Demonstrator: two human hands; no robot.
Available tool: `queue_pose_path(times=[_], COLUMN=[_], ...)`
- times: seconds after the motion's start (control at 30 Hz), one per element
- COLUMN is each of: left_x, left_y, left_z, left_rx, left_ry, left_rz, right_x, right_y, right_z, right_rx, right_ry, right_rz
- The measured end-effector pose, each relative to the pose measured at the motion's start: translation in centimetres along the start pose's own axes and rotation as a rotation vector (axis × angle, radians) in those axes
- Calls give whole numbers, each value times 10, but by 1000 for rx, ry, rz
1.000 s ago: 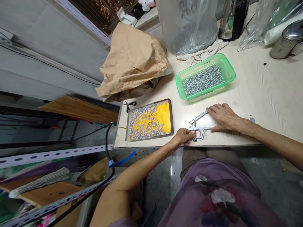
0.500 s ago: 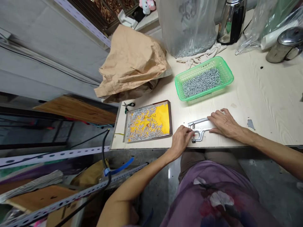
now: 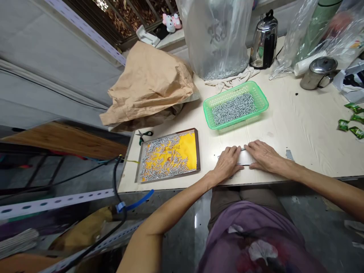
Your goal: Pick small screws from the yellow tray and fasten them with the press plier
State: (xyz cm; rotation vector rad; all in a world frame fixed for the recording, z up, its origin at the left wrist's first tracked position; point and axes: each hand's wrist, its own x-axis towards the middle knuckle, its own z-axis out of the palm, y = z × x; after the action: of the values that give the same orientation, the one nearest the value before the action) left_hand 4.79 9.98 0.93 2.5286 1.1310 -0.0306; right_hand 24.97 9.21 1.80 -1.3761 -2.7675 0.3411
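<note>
A metal tool with two pale bars (image 3: 245, 157) lies near the table's front edge, mostly covered by both hands. My left hand (image 3: 228, 163) is wrapped over its left end, fingers and thumb closed round it. Over the right end, my right hand (image 3: 263, 157) grips the bars with fingers on the far side and thumb on the near side. To the left stands a shallow tray (image 3: 198, 151) with a yellow bottom and many small metal pins. Behind the hands, a green basket (image 3: 261, 104) holds a heap of similar pins (image 3: 234, 109).
Scissors (image 3: 144, 134) lie beside the tray. Brown paper (image 3: 153, 79) covers the back left. A large plastic bag (image 3: 217, 38), a kettle (image 3: 264, 41), a steel mug (image 3: 317, 74) and green wrapped packets (image 3: 356, 118) stand or lie farther back and right.
My left hand has gone from pinching at the tool's left end to covering it. The hands are closer together, and the camera view has shifted to the right.
</note>
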Motion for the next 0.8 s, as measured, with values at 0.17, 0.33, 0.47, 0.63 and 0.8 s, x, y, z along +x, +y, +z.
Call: queue_pose_path(times=[0.17,0.33,0.47,0.63,0.8], left_x=[9,14,18,8,-11], left_y=[1,1,2,7,29], left_z=[-5,-3,-3,16,55], left_rx=[-3,10,11,-14,-74], left_ry=[-54,-64,-68,95,280], left_rz=[13,-15,-46,-63,-27], right_x=[3,4,3,0,11], right_y=[-4,-5,-3,14,37], right_z=[3,10,12,5,1], right_rx=[15,36,56,93,94], right_ry=[0,-10,27,65,52], right_rz=[39,40,41,35,20])
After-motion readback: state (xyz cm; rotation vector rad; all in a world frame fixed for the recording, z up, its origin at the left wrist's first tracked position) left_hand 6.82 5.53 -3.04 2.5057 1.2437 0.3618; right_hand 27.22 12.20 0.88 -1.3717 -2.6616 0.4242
